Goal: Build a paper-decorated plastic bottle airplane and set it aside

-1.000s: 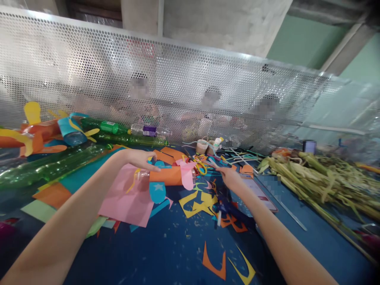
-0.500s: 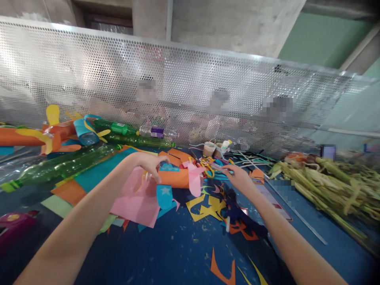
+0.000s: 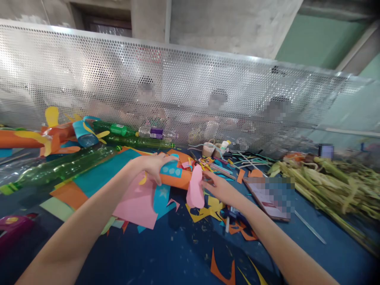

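A toy airplane with an orange paper body, blue paper wings and white dots and a star on the blue lies sideways above the paper pile. Around its tail end my left hand is closed, thumb in front and fingers over the top. At its nose stands a pink paper propeller, tilted slightly. My right hand has its fingers closed at the propeller's right side, by its centre; the exact contact is partly hidden. Pink paper sheet and yellow scraps lie below.
A dark blue glue gun rests under my right forearm, near a phone. Green bottles and another paper plane stand left. Corn husks lie right. A perforated metal panel closes the back, with people reflected.
My right hand has come left from the scrap pile to the propeller. The propeller has turned to a more upright angle, and the plane has tilted slightly.
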Action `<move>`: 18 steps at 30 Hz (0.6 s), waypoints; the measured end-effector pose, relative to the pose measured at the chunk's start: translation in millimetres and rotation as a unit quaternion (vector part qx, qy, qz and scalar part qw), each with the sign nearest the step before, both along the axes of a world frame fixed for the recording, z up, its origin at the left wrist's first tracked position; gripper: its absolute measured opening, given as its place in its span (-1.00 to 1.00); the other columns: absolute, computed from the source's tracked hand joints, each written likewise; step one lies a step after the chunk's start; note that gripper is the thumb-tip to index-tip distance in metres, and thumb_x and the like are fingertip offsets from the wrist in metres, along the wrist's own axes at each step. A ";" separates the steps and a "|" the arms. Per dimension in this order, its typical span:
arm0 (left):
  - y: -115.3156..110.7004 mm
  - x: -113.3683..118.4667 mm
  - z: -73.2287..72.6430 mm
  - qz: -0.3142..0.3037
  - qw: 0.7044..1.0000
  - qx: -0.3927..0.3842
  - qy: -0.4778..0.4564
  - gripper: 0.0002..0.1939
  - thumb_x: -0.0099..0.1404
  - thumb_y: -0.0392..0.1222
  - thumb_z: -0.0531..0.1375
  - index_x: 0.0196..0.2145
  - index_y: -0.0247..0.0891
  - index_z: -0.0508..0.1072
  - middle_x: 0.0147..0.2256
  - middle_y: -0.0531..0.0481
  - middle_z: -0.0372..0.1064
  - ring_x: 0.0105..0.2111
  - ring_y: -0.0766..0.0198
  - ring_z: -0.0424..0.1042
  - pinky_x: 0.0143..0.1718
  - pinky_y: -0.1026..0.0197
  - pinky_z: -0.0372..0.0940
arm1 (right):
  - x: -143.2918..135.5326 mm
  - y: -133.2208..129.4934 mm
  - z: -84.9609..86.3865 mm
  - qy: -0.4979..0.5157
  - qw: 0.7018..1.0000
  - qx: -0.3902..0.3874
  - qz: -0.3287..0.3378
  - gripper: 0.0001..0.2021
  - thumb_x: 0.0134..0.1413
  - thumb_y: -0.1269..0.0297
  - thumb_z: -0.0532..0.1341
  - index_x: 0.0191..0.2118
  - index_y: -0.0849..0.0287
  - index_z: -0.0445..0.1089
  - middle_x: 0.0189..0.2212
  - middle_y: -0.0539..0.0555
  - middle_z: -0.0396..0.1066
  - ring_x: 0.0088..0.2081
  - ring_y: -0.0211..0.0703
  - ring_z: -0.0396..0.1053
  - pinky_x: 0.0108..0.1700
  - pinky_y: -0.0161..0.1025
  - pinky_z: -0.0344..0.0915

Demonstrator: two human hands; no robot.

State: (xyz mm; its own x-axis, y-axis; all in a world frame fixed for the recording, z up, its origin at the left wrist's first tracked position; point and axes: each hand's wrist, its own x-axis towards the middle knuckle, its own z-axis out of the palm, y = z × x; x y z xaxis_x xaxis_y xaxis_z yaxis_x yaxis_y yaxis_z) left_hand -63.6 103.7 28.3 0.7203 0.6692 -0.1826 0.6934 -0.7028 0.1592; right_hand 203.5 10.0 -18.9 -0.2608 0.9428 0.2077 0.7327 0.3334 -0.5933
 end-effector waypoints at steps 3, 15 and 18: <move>-1.8 3.3 -1.5 0.011 1.000 0.008 0.005 0.19 -0.26 0.04 0.34 0.24 0.08 -0.24 0.21 -0.12 -0.06 0.09 -0.18 0.07 0.04 -0.15 0.04 | 6.1 5.9 3.5 0.040 0.999 0.032 -0.018 -0.65 0.08 0.24 0.10 0.00 0.16 0.29 -0.02 0.14 0.37 -0.08 -0.09 0.38 -0.04 -0.13 0.31; -4.9 17.1 -3.5 0.007 0.981 0.176 -0.086 0.12 -0.08 -0.04 0.30 0.26 0.01 -0.34 -0.37 0.09 0.45 -0.20 0.01 0.35 0.10 -0.30 -0.46 | 26.0 24.1 -10.3 0.162 0.985 0.053 0.000 -0.47 -0.10 0.43 0.12 0.09 0.14 0.15 0.07 0.19 0.24 0.04 -0.07 0.29 0.02 -0.06 0.28; -3.1 18.3 -5.6 0.007 0.974 0.211 -0.082 0.14 -0.12 0.05 0.32 0.27 -0.03 -0.27 -0.33 0.03 0.44 -0.15 -0.02 0.29 0.11 -0.27 -0.42 | 25.5 20.8 -8.4 0.131 0.990 0.058 -0.010 -0.40 -0.14 0.43 0.19 0.11 0.12 0.12 0.08 0.19 0.22 0.03 -0.03 0.30 -0.04 -0.08 0.33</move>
State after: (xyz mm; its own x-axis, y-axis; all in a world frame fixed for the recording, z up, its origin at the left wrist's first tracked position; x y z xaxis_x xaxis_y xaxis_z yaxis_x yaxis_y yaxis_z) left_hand -45.3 100.6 22.7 0.7072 0.6692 0.2282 0.6925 -0.7207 -0.0324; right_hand 229.0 30.8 -27.3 -0.1651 0.9128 0.3735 0.5659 0.3979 -0.7221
